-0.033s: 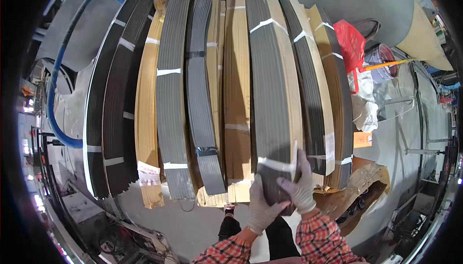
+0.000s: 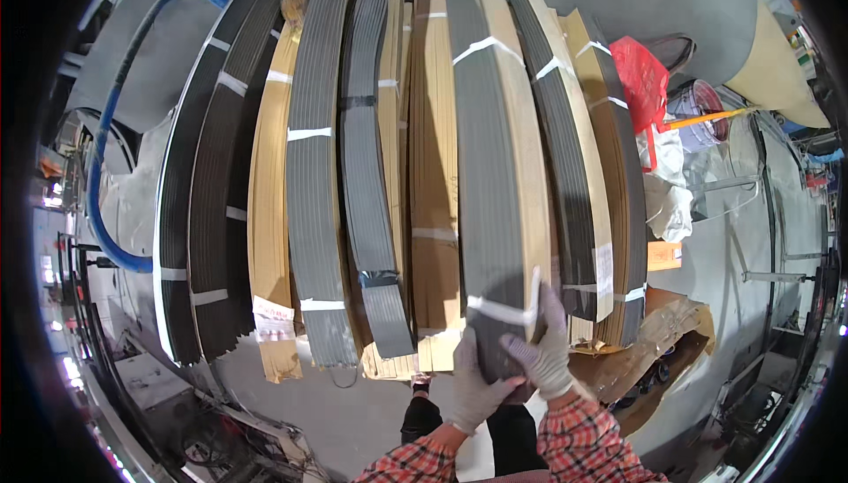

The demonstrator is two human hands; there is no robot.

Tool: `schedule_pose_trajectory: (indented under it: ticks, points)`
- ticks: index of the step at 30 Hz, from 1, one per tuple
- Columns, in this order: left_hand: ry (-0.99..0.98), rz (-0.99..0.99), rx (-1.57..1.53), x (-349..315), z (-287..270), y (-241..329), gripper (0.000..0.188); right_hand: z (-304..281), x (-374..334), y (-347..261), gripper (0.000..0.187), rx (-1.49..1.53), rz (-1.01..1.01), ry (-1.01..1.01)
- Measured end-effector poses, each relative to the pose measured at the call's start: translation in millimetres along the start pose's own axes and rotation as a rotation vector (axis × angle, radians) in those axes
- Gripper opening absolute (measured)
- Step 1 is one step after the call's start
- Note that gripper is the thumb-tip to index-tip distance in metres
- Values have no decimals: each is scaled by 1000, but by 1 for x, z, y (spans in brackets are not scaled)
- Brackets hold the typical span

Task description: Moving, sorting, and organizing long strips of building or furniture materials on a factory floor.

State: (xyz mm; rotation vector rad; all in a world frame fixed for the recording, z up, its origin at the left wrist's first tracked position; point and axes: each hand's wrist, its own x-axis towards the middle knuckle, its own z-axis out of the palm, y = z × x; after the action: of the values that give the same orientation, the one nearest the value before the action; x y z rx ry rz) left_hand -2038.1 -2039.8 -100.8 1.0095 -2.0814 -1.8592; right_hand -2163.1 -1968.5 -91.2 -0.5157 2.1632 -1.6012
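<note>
Grips the near end of a long dark grey bundle from both sides, with the left hand clasped along its left edge, thumb toward the blunt end, and the right hand clasped along its right edge, fingers up the pale side and thumb over the dark top face. Cannot tell how far under the bundle the hidden fingertips go (nor whether to call that end raised or resting). Wears pale gloves and red checked sleeves. Holds this bundle right of centre in a row of similar long ones, running away from the body, with a white strap around it near the hands and two more farther along. Has just to the left of it a tan bundle, and farther left a narrow grey bundle with black tape around it; has just to the right a dark bundle with a pale side. Faces, well off to the right, a red bag near a bucket, an orange box and torn brown wrapping; faces, at far left, a curving blue hose.
</note>
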Motion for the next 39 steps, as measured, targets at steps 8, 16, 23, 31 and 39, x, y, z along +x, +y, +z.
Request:
schedule_pose_trajectory:
  ticks: [8,16,23,31,39]
  points:
    - [293,-597,181,-79,-52,-104,78,106,-44,28,98,-662,-259,-346]
    - [41,138,654,-24,-67,24,71,126,96,40,103,226,402,-500]
    - [6,381,1119,154,-75,-9,70,87,93,75,78,-17,365,-307]
    - [18,329,1171,162,-60,-15,72,57,37,205,83,-60,673,-256]
    - [-189,638,1403,209,-32,9,67,111,9,198,88,-325,477,-168]
